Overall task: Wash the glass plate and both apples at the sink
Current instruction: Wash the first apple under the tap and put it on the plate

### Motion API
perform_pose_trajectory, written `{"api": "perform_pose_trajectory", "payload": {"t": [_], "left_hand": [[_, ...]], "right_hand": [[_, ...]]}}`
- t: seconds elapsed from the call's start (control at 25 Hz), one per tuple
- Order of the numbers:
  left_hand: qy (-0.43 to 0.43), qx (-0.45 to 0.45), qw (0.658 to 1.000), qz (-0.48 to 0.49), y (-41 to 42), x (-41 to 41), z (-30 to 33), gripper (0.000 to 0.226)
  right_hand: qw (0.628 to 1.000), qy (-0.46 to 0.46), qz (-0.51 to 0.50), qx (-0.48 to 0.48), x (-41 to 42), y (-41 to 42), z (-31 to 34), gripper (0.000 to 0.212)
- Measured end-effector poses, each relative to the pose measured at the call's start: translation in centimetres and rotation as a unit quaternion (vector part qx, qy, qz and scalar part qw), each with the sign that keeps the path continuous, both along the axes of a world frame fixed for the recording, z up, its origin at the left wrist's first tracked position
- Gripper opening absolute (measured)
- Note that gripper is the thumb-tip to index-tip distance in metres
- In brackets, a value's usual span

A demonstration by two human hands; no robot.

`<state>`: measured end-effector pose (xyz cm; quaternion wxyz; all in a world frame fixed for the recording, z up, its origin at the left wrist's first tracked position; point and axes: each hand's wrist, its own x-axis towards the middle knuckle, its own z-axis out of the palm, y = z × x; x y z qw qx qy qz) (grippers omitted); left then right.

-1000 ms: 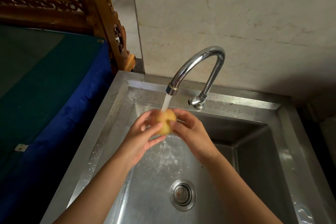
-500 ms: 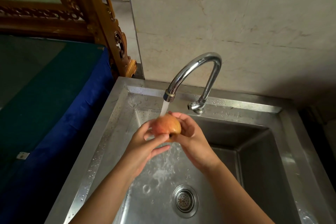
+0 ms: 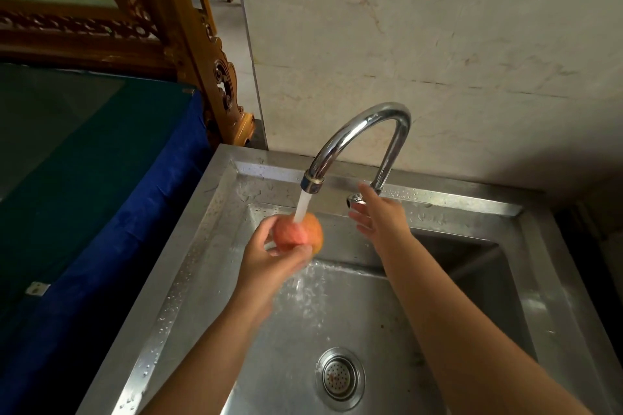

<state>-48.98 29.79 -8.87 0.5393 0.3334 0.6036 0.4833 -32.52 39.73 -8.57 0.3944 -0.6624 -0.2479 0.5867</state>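
One apple (image 3: 298,233) is sitting in the left hand (image 3: 269,263), which is curling its fingers and thumb around the fruit from below and from the side. The apple is reddish with a yellow patch on the side turned away from the left palm. Water (image 3: 302,209) is falling from the tap (image 3: 362,141) straight onto the top of the apple, just above the left hand, and is running off under it into the sink (image 3: 354,313), where it is splashing on the steel floor.

The right hand (image 3: 379,212) is reaching up and away from the apple, fingers spread and loose, holding nothing. Its fingertips are lying at the tap handle (image 3: 354,201), just at the base of the tap; whether they are pressing on it or only brushing it is not clear. The two hands are apart, with the stream between them.

The drain (image 3: 340,379) is lying below both forearms, nearer the person than either hand. Drops are standing on the sink rim to the left of the left hand. Further left of that hand, a blue cloth (image 3: 111,229) is hanging over a counter beside the sink, and carved wood (image 3: 188,54) is standing beyond it. A pale marble wall (image 3: 438,44) is rising behind the tap, beyond the right hand.
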Motion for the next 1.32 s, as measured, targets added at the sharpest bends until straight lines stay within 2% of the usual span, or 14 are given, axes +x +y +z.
{"api": "perform_pose_trajectory", "payload": {"t": [0.12, 0.28, 0.4, 0.48, 0.56, 0.68, 0.76, 0.84, 1.0, 1.12, 1.32], "left_hand": [[-0.008, -0.004, 1.000, -0.010, -0.3, -0.3, -0.4, 0.054], [-0.027, 0.008, 0.999, -0.016, -0.5, -0.8, -0.4, 0.053], [-0.070, 0.018, 0.997, -0.021, -0.5, -0.8, -0.4, 0.052], [-0.087, 0.019, 0.996, -0.023, -0.7, -0.7, -0.1, 0.051], [-0.083, 0.020, 0.996, -0.038, -0.9, -0.6, 0.4, 0.054], [-0.005, 0.032, 0.995, -0.091, -1.3, -0.2, 1.0, 0.061], [0.042, 0.050, 0.987, -0.147, -1.7, 0.5, 1.5, 0.064], [0.061, 0.066, 0.974, -0.206, -2.3, 2.0, 2.3, 0.064], [0.035, 0.073, 0.956, -0.281, -2.7, 7.0, 4.9, 0.063], [0.043, 0.071, 0.936, -0.342, -3.2, 12.2, 7.4, 0.066], [0.057, 0.120, 0.885, -0.446, -5.8, 23.0, 12.4, 0.062]], "right_hand": [[0.999, -0.037, -0.009, -0.026, -0.4, 1.7, -0.7, 0.012], [0.999, 0.008, -0.012, -0.030, 0.8, 0.8, -2.4, 0.009], [0.997, 0.014, -0.023, -0.067, 1.3, -0.6, -3.1, 0.029], [0.995, -0.059, -0.011, -0.078, 1.1, -1.6, -2.9, 0.035], [0.994, -0.081, 0.052, -0.059, 0.7, -3.1, -2.0, 0.042], [0.976, 0.036, 0.208, -0.051, 0.7, -6.3, 0.0, 0.053], [0.964, 0.077, 0.254, -0.012, 1.6, -8.4, 0.8, 0.060], [0.966, 0.095, 0.237, 0.034, 3.3, -10.2, 1.6, 0.063], [0.969, 0.100, 0.180, 0.140, 8.8, -13.9, 4.6, 0.045], [0.973, 0.001, 0.116, 0.200, 14.1, -17.2, 7.8, 0.049], [0.969, -0.100, -0.001, 0.228, 22.9, -24.0, 13.4, 0.052]]}}
